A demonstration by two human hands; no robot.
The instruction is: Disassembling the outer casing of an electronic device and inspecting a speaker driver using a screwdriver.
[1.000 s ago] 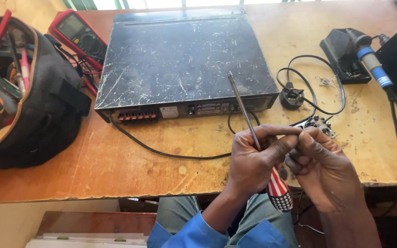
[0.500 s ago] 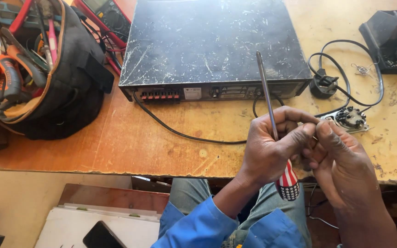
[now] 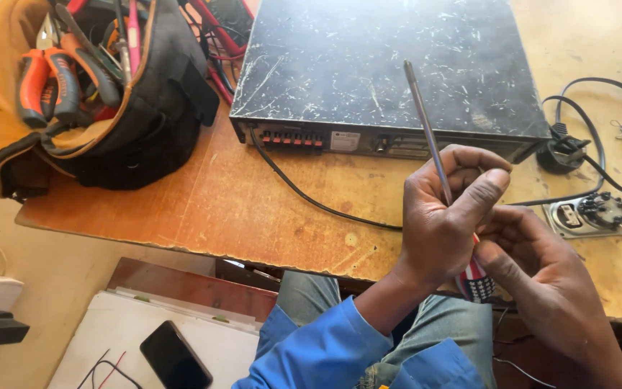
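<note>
The screwdriver (image 3: 433,155) is held in the grip of the left hand (image 3: 444,216), with the fingers wrapped around the lower shaft and the thumb pressed along its side. The metal shaft is pointed up and away from the person, tilted slightly to the left, and its tip is seen over the black housing. The striped handle end (image 3: 478,281) is visible below the fist, above the lap. The right hand (image 3: 534,270) is placed just beside and touching the left hand, its fingers curled toward the handle; whether anything is enclosed in its grip cannot be told, since the palm side is hidden.

Both hands are positioned at the near edge of the wooden counter (image 3: 253,209). Behind them, a flat black scratched metal device (image 3: 390,65) is set on the counter, its rear panel with a row of red terminals (image 3: 291,138) turned toward the person. A black cable (image 3: 311,198) is run from that panel across the counter toward the hands. To the right, a disassembled socket plate (image 3: 590,214) is laid near a black plug (image 3: 561,153) with a looped cord.

At the left end of the counter, an open tool bag (image 3: 109,122) is placed, in which orange-handled pliers (image 3: 44,86) are stored. Below the counter, a dark phone (image 3: 176,356) is laid on a white board (image 3: 145,338).
</note>
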